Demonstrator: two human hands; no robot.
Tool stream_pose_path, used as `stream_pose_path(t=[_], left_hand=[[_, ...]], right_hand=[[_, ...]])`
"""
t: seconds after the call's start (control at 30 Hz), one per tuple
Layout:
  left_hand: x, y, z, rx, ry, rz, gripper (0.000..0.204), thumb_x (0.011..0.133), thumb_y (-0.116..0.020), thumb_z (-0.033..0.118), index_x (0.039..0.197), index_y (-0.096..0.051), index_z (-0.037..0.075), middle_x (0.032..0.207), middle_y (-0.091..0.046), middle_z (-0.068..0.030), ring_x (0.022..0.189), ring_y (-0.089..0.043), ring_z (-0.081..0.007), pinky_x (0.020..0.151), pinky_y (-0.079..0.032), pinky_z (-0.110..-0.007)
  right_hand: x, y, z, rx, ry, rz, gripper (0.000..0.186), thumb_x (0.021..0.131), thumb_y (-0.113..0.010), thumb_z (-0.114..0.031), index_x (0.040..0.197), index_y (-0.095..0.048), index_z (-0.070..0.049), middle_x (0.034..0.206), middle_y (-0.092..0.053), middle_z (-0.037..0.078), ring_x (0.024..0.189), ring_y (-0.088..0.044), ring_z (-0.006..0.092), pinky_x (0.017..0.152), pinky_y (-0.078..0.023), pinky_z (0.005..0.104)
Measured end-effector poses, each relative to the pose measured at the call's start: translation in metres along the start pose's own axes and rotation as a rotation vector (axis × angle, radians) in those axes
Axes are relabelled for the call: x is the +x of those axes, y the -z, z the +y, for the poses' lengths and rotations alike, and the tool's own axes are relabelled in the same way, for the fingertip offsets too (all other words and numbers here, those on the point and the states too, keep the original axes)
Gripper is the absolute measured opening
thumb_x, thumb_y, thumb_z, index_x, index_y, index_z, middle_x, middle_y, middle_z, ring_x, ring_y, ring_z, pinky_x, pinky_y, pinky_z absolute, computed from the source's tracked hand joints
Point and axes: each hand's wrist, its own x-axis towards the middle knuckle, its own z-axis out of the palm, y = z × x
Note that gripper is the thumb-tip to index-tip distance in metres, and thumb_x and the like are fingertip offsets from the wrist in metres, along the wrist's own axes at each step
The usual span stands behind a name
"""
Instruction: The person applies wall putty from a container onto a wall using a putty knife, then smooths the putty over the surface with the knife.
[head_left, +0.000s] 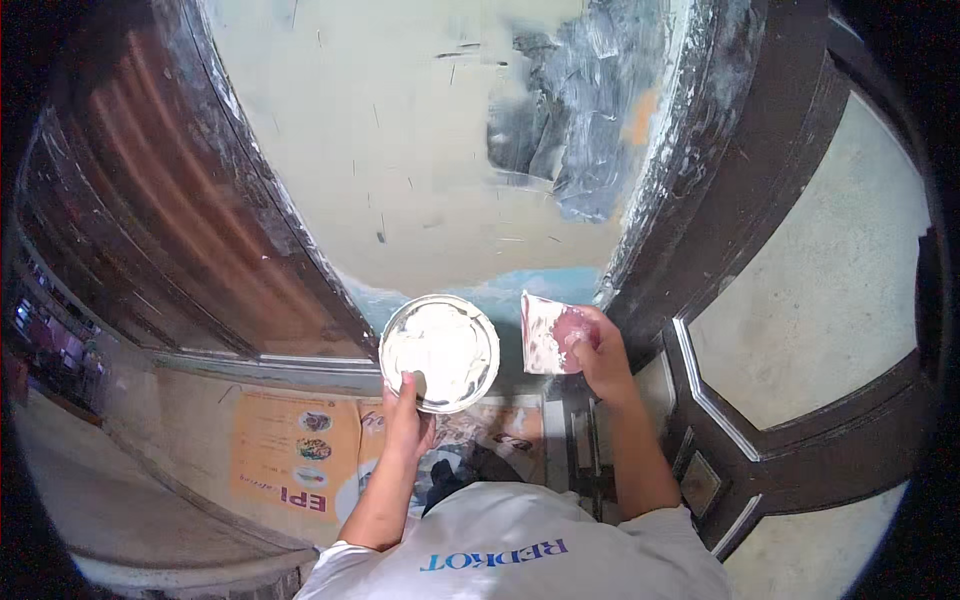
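My left hand (406, 425) grips a round, shallow container (494, 370) by its near edge, the thumb over the rim. White paste (440, 345) like putty fills it, smeared up to the sides. To its right, my right hand (606, 362) holds a flat, reddish putty spreader (560, 325) with its fingers closed on the right part. White paste coats the spreader's left side. The spreader and the container are apart. Both are in front of a pale wall panel (380, 150) with dark scratches and a grey-and-white smeared patch (580, 110) at its upper right.
Dark wooden frames smeared with white border the panel, with brown boards (190, 190) at left. A dark trimmed door (800, 445) with pale panels stands at right. An orange printed sheet (290, 450) lies on the floor by my feet.
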Motion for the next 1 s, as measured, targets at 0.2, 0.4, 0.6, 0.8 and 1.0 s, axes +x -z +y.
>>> stream_pose_path(t=[0.2,0.4,0.6,0.8,1.0], left_hand=[[-0.006,-0.014,-0.008,0.215,-0.292,-0.017,0.072,0.090,-0.065,0.034,0.145,-0.024,0.009,0.136,-0.043,-0.0121,0.123,-0.045,-0.0244,0.100,-0.041,-0.038],[-0.013,-0.013,-0.015,0.504,-0.495,-0.082,0.093,0.081,-0.072,0.042,0.145,-0.019,-0.001,0.136,-0.040,-0.0162,0.125,-0.041,-0.0246,0.106,-0.032,-0.037],[-0.016,-0.004,-0.013,0.650,-0.456,-0.164,0.081,0.080,-0.073,0.029,0.140,-0.028,-0.001,0.131,-0.043,-0.0162,0.122,-0.044,-0.0251,0.104,-0.035,-0.038],[-0.015,-0.009,0.006,0.702,-0.368,-0.273,0.072,0.082,-0.071,0.023,0.137,-0.033,-0.001,0.130,-0.046,-0.0151,0.120,-0.047,-0.0227,0.102,-0.038,-0.037],[-0.005,-0.013,0.028,0.739,-0.158,-0.384,0.067,0.079,-0.071,0.021,0.135,-0.039,0.002,0.124,-0.053,-0.0110,0.115,-0.049,-0.0193,0.101,-0.037,-0.034]], right_hand=[[-0.005,-0.011,-0.014,0.049,-0.028,-0.125,0.037,0.078,-0.046,-0.003,0.114,-0.054,0.004,0.095,-0.061,0.005,0.084,-0.058,0.0106,0.076,-0.049,0.0273],[0.004,-0.019,-0.027,-0.133,0.000,-0.118,0.034,0.078,-0.050,-0.008,0.109,-0.057,0.004,0.091,-0.065,0.013,0.084,-0.062,0.0183,0.077,-0.049,0.0321],[0.001,-0.030,-0.045,-0.315,-0.035,-0.081,0.034,0.079,-0.053,-0.011,0.111,-0.060,0.000,0.090,-0.068,0.018,0.083,-0.067,0.0255,0.076,-0.051,0.0347],[0.011,-0.031,-0.021,-0.396,0.094,-0.121,0.032,0.081,-0.057,-0.006,0.112,-0.059,0.002,0.095,-0.068,0.013,0.088,-0.064,0.0154,0.080,-0.050,0.0300],[0.020,-0.033,-0.016,-0.324,0.020,-0.241,0.032,0.082,-0.059,-0.004,0.113,-0.059,0.002,0.096,-0.069,0.011,0.088,-0.062,0.0128,0.081,-0.050,0.0287]])
